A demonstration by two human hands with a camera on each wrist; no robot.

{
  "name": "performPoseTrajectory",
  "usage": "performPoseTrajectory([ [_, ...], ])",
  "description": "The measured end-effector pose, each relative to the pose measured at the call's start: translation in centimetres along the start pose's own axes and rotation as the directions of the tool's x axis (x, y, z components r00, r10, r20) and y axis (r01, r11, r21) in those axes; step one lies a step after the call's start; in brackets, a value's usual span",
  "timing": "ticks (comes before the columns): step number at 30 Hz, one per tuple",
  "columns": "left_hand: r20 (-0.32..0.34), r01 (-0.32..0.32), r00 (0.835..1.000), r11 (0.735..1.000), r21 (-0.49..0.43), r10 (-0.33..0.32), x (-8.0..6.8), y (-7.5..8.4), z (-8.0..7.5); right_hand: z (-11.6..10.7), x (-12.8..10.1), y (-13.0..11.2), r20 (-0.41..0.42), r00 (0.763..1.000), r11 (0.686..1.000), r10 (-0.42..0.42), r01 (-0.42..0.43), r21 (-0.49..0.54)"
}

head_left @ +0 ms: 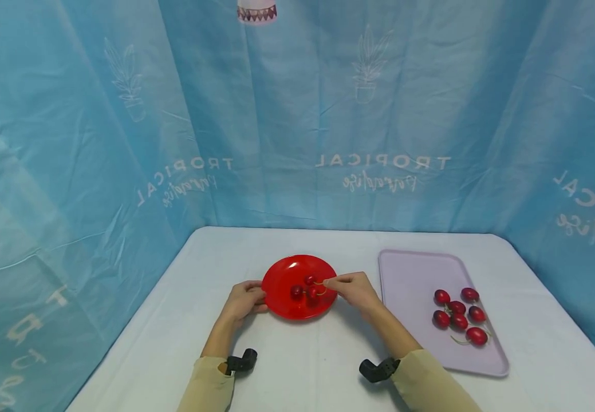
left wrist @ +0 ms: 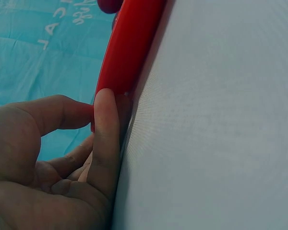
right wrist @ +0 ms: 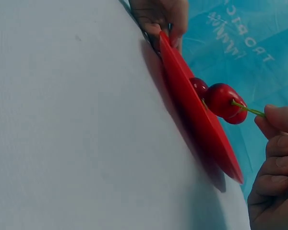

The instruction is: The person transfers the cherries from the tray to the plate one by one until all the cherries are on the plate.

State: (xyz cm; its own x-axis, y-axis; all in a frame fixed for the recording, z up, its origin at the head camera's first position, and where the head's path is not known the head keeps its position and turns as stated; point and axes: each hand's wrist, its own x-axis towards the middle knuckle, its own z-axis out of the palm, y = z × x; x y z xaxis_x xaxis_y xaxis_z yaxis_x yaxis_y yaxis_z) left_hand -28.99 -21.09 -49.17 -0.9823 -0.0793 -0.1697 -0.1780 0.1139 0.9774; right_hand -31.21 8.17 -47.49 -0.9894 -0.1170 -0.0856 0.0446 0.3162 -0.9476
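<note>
A round red plate [head_left: 282,273] lies on the white table [head_left: 297,366] with three dark red cherries on it. My left hand [head_left: 245,298] grips the plate's left rim [left wrist: 127,52] between thumb and fingers. My right hand [head_left: 351,289] pinches the green stem of one cherry [head_left: 310,280] over the plate's right side. In the right wrist view that cherry [right wrist: 222,99] hangs just above the plate [right wrist: 201,129], its stem held in my fingertips [right wrist: 278,117], with another cherry [right wrist: 198,86] behind it.
A pale lilac tray [head_left: 410,286] lies right of the plate, holding several more cherries [head_left: 458,316] near its right edge. Blue printed curtains close in the table at the back and on both sides.
</note>
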Motion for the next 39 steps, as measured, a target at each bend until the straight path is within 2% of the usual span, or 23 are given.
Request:
performPoseTrajectory([
  [6, -0.005, 0.005, 1.0, 1.0, -0.003, -0.006, -0.1, 0.2, 0.1, 1.1, 0.0, -0.1, 0.022, 1.0, 1.0, -0.019, 0.018, 0.026],
  [13, 0.002, 0.013, 1.0, 1.0, -0.01, -0.013, -0.4, 0.5, 0.2, 2.0, 0.1, -0.2, 0.037, 0.999, 1.0, -0.024, 0.023, 0.004],
  [25, 0.009, 0.008, 1.0, 1.0, -0.012, -0.008, -0.3, 0.3, 0.2, 2.9, -0.3, -0.4, 0.031, 0.997, 0.983, -0.075, 0.08, -0.168],
  [30, 0.01, 0.016, 1.0, 1.0, -0.002, -0.016, -0.4, 0.3, 0.4, 2.6, -0.6, 0.0, 0.048, 0.998, 0.985, -0.045, 0.052, -0.165],
  [39, 0.002, 0.003, 1.0, 1.0, 0.009, -0.003, -0.4, 0.2, 0.1, 1.7, -0.6, 0.5, 0.05, 0.996, 0.99, -0.075, 0.081, -0.119],
])
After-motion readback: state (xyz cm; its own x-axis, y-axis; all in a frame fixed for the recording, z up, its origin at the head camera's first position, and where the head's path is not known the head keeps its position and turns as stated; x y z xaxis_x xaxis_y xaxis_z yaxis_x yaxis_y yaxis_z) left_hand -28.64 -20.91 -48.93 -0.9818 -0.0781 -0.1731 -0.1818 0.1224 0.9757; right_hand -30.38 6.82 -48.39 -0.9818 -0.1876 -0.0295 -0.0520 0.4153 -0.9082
